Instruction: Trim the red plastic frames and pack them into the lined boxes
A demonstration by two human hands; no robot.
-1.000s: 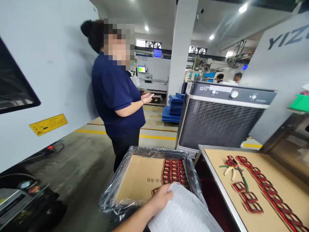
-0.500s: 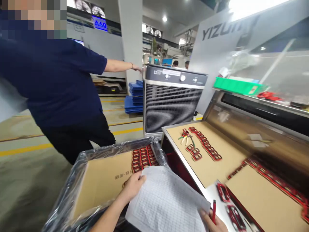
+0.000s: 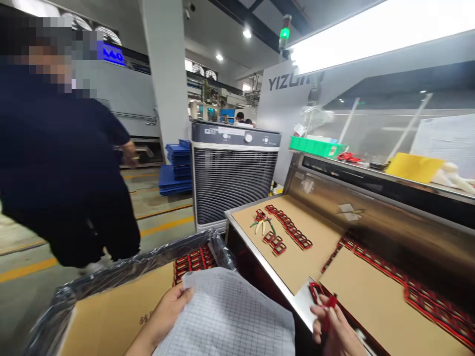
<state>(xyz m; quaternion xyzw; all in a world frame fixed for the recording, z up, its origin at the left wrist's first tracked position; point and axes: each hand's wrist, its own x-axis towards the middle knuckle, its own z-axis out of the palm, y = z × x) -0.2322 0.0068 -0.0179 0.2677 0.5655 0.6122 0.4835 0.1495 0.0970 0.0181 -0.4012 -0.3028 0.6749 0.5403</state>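
My left hand (image 3: 171, 306) is closed on the upper left edge of a gridded paper sheet (image 3: 232, 311), thumb on top. The sheet hangs over the near side of a plastic-lined crate (image 3: 122, 277). My right hand (image 3: 334, 324) is off the sheet, with its fingers closed around a red pen (image 3: 329, 312), somewhat blurred. Just beyond those fingers, a red and black frame-shaped part (image 3: 315, 293) lies on a white surface at the bench. More such parts (image 3: 193, 261) lie in rows on the cardboard in the crate, partly hidden by the paper.
Rows of red parts (image 3: 291, 228) and pliers (image 3: 262, 225) lie on the cardboard-covered bench (image 3: 256, 257). A green bin (image 3: 315, 146) and a yellow item (image 3: 413, 167) sit on the ledge above. An air cooler (image 3: 235, 183) stands behind the crate. A person in dark clothes (image 3: 63, 173) is at left.
My right hand has left the paper's right edge and moved beside the red part on the bench. The person at left has lowered an arm from the cooler. My view has turned right.
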